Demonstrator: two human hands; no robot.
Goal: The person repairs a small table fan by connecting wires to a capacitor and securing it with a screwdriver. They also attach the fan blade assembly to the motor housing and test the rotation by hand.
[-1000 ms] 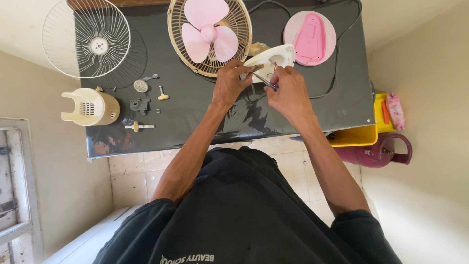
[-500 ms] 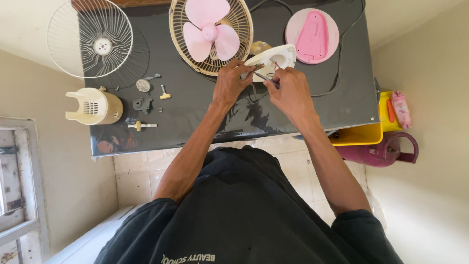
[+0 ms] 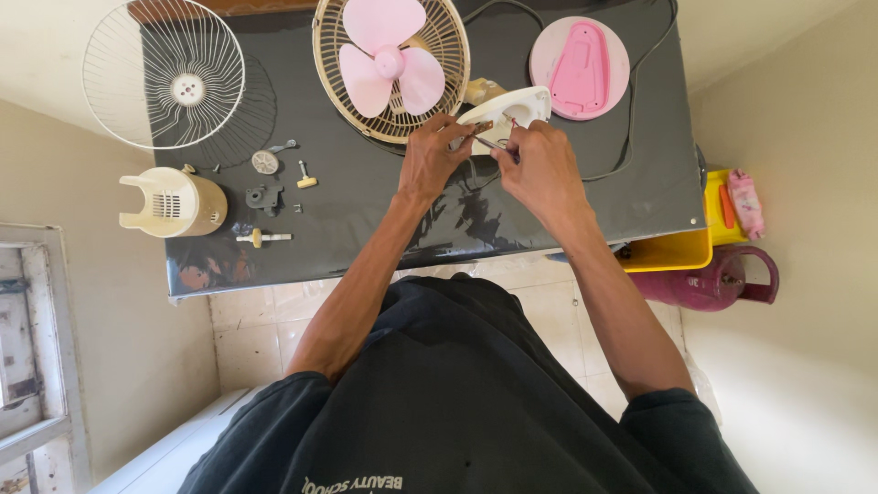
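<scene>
At the bottom of the frame the person's black shirt fills the foreground, and both bare forearms reach up to a dark, glossy worktop (image 3: 585, 197) in the upper half. The left hand (image 3: 434, 160) is curled, fingertips pressed on the near edge of a cream plastic fan housing (image 3: 508, 107) lying at upper centre. The right hand (image 3: 540, 165) is closed in a pinch around a thin metal tool (image 3: 492, 143) whose tip points into that housing; what kind of tool it is cannot be told. Just beyond the left hand lies a cream wire fan guard with pink blades (image 3: 391, 66), touching the housing. To the right of the housing sits a round pink fan base (image 3: 579, 66), with a black cable (image 3: 640, 110) looping past it. At left lie a cream motor cover (image 3: 172, 202), small loose parts (image 3: 270, 178) and, farther up, a white wire guard (image 3: 165, 73). At right, off the worktop, stand a yellow bin (image 3: 681, 252) and a maroon jug (image 3: 722, 279).
</scene>
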